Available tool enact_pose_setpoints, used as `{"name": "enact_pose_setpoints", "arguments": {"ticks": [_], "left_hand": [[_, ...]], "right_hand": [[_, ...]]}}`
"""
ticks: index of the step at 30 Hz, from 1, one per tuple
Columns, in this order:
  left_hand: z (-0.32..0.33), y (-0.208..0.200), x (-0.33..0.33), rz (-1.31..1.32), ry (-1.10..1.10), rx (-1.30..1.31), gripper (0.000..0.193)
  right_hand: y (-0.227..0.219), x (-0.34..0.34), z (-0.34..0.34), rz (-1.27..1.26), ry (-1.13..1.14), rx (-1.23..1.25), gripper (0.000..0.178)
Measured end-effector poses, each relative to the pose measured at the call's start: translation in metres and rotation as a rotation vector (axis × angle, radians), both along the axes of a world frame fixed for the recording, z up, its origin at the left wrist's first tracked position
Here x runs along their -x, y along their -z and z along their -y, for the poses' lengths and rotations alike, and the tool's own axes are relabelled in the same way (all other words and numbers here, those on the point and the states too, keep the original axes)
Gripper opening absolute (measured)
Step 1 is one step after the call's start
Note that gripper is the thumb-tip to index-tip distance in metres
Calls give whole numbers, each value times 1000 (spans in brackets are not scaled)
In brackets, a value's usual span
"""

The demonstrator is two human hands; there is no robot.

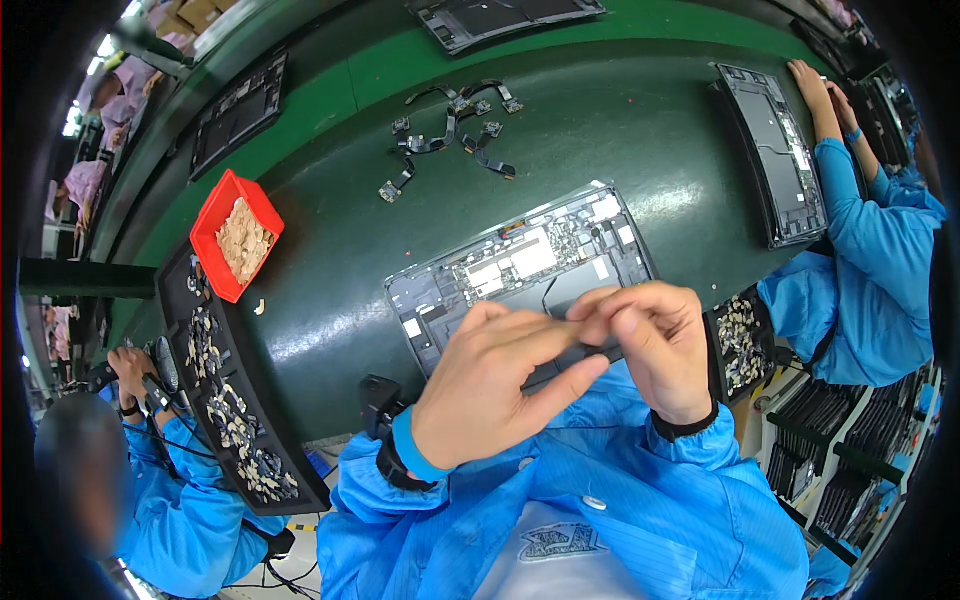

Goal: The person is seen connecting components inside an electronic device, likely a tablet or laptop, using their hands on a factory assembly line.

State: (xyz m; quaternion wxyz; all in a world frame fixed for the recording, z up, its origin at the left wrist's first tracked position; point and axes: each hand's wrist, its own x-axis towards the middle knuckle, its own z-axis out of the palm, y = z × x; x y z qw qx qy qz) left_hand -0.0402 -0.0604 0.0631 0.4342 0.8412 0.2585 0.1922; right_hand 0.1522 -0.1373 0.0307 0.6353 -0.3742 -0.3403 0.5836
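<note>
- Head view: your left hand [490, 385] and right hand [650, 345] meet fingertip to fingertip above the near edge of the tabletop [620, 110], both pinched shut on one small dark part [598, 352] that barely shows between them.
- The part hangs just over the near edge of the open laptop base [525, 270], which lies mid-tabletop with its boards bared.
- You look to be readying the part in your fingers, not yet seating it; by my judgement the next move calls for a steady lowering and a careful line-up with its place in the base.
- Loose flex cables [450, 130] lie toward the far edge; a red bin [210, 225] sits at the left edge beside a black parts tray [180, 340].
- Hidden: your fingers cover nearly all of the part, so its shape is unclear; your hands also mask the near strip of the base.
</note>
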Motion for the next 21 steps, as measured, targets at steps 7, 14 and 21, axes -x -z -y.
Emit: {"name": "enact_pose_setpoints", "arguments": {"ticks": [7,14,21], "left_hand": [[-63,36,-22,-218,-16,-836,44],[-60,50,-22,-231,23,-654,43],[-56,62,-14,-163,-24,-657,35]], "right_hand": [[-13,-42,-13,586,268,165,23],[-6,-35,-32,663,199,373,17],[13,-18,-40,855,233,295,12]]}}
